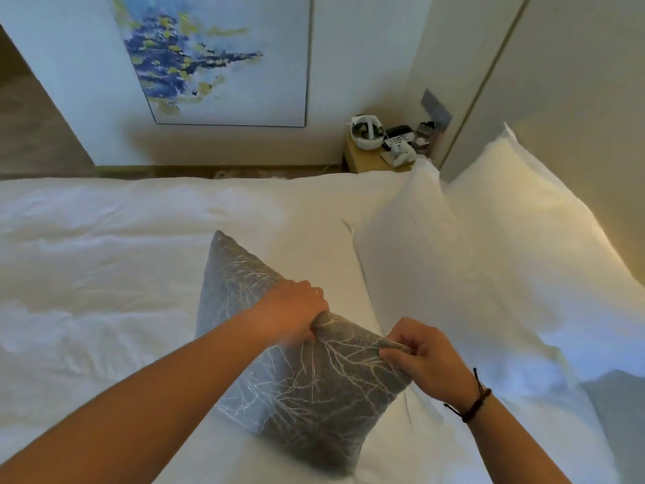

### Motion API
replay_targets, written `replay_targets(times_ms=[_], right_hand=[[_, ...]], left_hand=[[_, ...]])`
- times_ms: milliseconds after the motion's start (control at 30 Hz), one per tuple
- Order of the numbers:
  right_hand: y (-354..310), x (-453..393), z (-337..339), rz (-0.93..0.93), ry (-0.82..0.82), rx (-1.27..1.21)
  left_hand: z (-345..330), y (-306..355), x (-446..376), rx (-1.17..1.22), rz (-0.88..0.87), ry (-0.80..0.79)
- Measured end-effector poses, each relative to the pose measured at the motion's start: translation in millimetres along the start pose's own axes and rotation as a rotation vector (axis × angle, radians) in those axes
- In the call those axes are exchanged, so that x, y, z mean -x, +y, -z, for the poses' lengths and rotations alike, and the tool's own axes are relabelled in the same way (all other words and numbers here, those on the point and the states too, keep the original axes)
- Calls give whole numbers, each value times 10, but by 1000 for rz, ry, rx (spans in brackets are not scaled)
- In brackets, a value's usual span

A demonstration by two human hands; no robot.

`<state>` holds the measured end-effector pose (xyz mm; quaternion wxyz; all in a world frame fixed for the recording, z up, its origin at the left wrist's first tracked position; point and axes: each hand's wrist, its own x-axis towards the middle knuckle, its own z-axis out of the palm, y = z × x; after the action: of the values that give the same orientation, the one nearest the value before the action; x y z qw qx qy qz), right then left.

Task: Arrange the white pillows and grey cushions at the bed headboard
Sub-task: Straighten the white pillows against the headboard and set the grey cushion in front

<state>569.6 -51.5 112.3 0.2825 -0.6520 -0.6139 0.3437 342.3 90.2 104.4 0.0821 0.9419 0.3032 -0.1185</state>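
while seen from above through a wide head camera, a grey cushion (296,372) with a pale branching pattern, tipped up on the white bed (104,274) near the middle of the view, one corner pointing away toward the far side of the mattress. left hand (293,312) clenched around the cushion's upper edge, fabric bunched under the fingers. right hand (422,358) pinching the same edge a little further along, near the cushion's right corner, thumb and fingertips closed on a fold of cloth; a dark cord bracelet (471,399) around that wrist. both forearms bare, reaching in from the bottom of the frame. just beside the cushion, on its right, two white pillows (488,256) leaning up against the headboard wall (576,99), one in front of the other, the nearer one close to the cushion's right edge; contact between them unclear. a sliver of something grey (617,406) at the far right edge, too cropped to identify. beyond the bed, a small wooden nightstand (363,158) crowded with a white headset-like object and small items, hard to make out. on the far wall, a large framed painting (216,57) with blue, purple and yellow blotches.
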Motion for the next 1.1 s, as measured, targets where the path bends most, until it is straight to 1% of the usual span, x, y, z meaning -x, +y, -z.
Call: replay_targets(times_ms=[100,200,267,333,467,533,600,667,733,800,867,900,1000,1100], right_hand=[[303,144,60,-87,2,-126],[486,194,37,-99,-17,-141],[545,139,87,-95,4,-123],[563,44,254,-76,74,-96],[633,-135,728,31,233,-40],[770,-233,893,57,306,70],[994,-337,951,-7,341,147],[1277,-442,934,-159,369,116],[1527,-544,919,-303,438,9],[1691,-646,928,-353,513,-13],[1770,-714,955,-349,536,9],[1791,-730,963,-344,526,9],[1850,-659,948,-341,472,-57],[1893,-516,886,-326,436,-126]], left_hand=[[56,274,-296,-130,-22,-27],[171,393,-498,-170,-22,-31],[351,384,-625,-186,-59,-2],[610,378,-786,-210,-84,47],[1167,481,-1311,-277,-125,192],[1287,609,-1607,-279,-88,275],[1226,815,-1890,-269,18,320],[992,1078,-2100,-155,148,288],[643,1331,-2208,15,246,175],[280,1548,-2236,128,285,23],[-7,1689,-2231,247,325,-83],[-93,1721,-2230,303,342,-94],[-155,1709,-2233,412,342,-61],[-125,1637,-2197,415,331,-27]])
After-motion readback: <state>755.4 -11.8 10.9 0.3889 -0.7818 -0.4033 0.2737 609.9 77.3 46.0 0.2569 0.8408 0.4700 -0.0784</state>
